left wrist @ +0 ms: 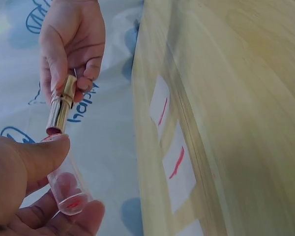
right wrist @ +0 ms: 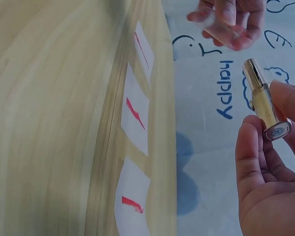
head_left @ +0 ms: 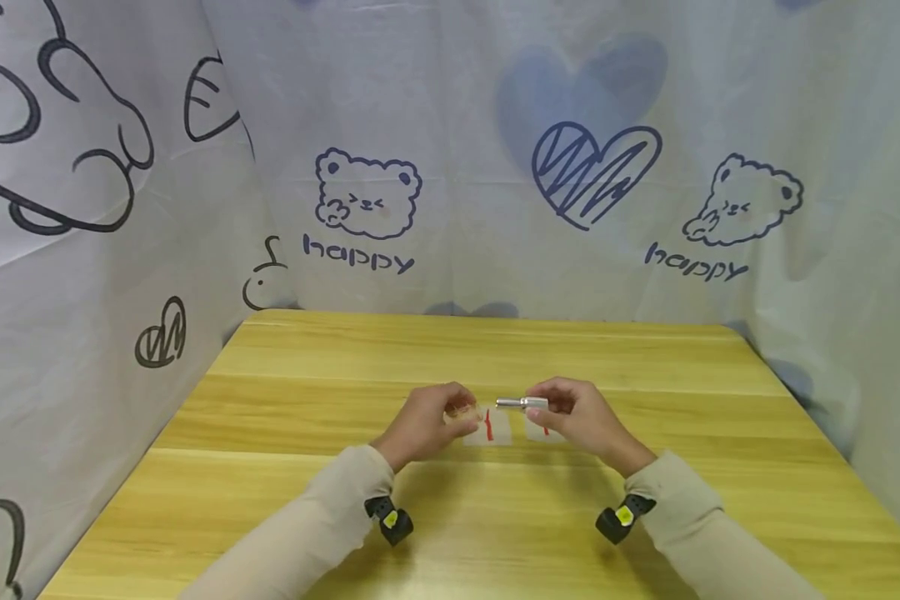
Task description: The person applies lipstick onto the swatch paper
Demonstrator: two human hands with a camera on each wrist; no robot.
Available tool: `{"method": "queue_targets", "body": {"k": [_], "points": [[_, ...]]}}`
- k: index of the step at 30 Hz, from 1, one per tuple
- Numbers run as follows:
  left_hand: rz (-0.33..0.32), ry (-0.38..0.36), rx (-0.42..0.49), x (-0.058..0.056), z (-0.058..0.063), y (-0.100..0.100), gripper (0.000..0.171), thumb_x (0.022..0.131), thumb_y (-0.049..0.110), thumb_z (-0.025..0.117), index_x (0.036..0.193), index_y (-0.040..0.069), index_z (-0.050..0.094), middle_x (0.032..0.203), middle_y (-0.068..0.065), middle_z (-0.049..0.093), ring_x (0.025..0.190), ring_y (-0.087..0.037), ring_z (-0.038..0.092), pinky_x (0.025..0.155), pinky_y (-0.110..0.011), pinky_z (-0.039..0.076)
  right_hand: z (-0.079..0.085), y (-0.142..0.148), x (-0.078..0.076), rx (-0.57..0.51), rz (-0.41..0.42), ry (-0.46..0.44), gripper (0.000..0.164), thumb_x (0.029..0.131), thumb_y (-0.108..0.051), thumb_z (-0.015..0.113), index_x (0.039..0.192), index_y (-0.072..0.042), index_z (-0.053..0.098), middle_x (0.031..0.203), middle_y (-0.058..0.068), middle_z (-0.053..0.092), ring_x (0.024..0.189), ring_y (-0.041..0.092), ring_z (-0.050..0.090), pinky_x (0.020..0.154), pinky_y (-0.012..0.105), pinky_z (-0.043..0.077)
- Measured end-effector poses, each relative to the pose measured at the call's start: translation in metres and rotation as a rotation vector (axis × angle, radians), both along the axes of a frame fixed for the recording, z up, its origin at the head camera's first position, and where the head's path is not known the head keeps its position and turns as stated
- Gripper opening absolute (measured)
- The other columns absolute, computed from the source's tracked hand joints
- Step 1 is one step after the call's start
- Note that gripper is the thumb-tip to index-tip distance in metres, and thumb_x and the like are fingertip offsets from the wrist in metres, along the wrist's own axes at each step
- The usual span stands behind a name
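Note:
My right hand (head_left: 562,410) pinches a shiny gold lipstick tube (head_left: 521,403) by its base, held level with its open end pointing left. In the right wrist view the lipstick tube (right wrist: 263,101) sits between the thumb and fingers of my right hand (right wrist: 265,172). My left hand (head_left: 438,421) grips a clear plastic cap (left wrist: 66,184) between thumb and fingers, its mouth close to the tip of the lipstick tube (left wrist: 60,105). Both hands hover just above the wooden table (head_left: 450,350), over white paper slips (head_left: 495,427) marked with red strokes.
Three white slips (right wrist: 135,115) lie in a row on the table, each with a red mark. Printed white cloth (head_left: 450,167) walls the table at the back and on both sides. Bare wood stretches around the hands.

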State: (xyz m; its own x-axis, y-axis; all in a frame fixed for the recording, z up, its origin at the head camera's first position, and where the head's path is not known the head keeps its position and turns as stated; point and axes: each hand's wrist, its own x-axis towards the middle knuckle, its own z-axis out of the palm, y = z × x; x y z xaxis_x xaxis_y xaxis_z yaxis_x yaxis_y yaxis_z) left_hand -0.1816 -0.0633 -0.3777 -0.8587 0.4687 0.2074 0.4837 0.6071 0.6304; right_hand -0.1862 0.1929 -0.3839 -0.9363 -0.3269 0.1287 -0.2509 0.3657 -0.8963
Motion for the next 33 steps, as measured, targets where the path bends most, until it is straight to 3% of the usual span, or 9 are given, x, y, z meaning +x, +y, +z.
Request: {"method": "queue_targets", "body": {"k": [6,11,17,21,29,33], "points": [[-0.045,0.078,-0.017,0.003,0.004,0.006,0.026,0.09,0.013,0.071,0.114,0.003,0.066,0.108,-0.009,0.066,0.094,-0.024,0.061,0.081,-0.037,0.051,0.002,-0.005,0.001,0.005,0.032,0.035,0.023,0.09,-0.013,0.07,0.109,0.0,0.067,0.083,0.009,0.064,0.063,0.026,0.055,0.052,0.03,0.047],[-0.037,0.12,0.001,0.005,0.004,0.009,0.025,0.089,0.011,0.072,0.113,0.004,0.067,0.108,-0.009,0.065,0.095,-0.023,0.061,0.082,-0.038,0.051,0.002,-0.007,0.002,0.001,0.053,0.042,0.022,0.092,-0.014,0.068,0.108,0.001,0.067,0.081,0.006,0.064,0.063,0.02,0.056,0.053,0.029,0.049],[-0.029,0.185,0.036,0.006,0.002,0.013,0.024,0.086,0.009,0.075,0.108,0.005,0.068,0.104,-0.007,0.066,0.093,-0.023,0.062,0.079,-0.034,0.052,0.003,-0.008,0.004,-0.012,0.093,-0.006,0.024,0.095,-0.017,0.064,0.108,0.003,0.066,0.081,0.008,0.064,0.072,0.032,0.062,0.066,0.044,0.056],[-0.036,0.186,0.051,0.009,0.001,0.016,0.022,0.085,0.011,0.077,0.105,0.007,0.069,0.101,-0.005,0.066,0.092,-0.022,0.062,0.074,-0.029,0.053,0.002,-0.011,0.005,-0.001,0.122,-0.01,0.026,0.097,-0.02,0.062,0.108,0.004,0.066,0.085,0.008,0.065,0.074,0.038,0.062,0.069,0.049,0.055],[-0.085,0.252,0.094,0.012,0.001,0.019,0.024,0.08,0.009,0.08,0.102,0.008,0.069,0.098,-0.003,0.068,0.088,-0.016,0.064,0.074,-0.029,0.053,0.003,-0.019,0.006,0.034,0.154,-0.013,0.028,0.1,-0.024,0.056,0.102,0.0,0.068,0.079,0.007,0.064,0.066,0.022,0.061,0.065,0.046,0.055],[-0.104,0.277,0.115,0.012,0.001,0.021,0.022,0.08,0.008,0.08,0.099,0.007,0.07,0.095,-0.002,0.068,0.083,-0.014,0.063,0.07,-0.026,0.052,0.003,-0.021,0.008,0.032,0.158,-0.048,0.031,0.101,-0.028,0.054,0.098,0.0,0.068,0.076,0.009,0.064,0.065,0.023,0.061,0.063,0.048,0.055]]}}
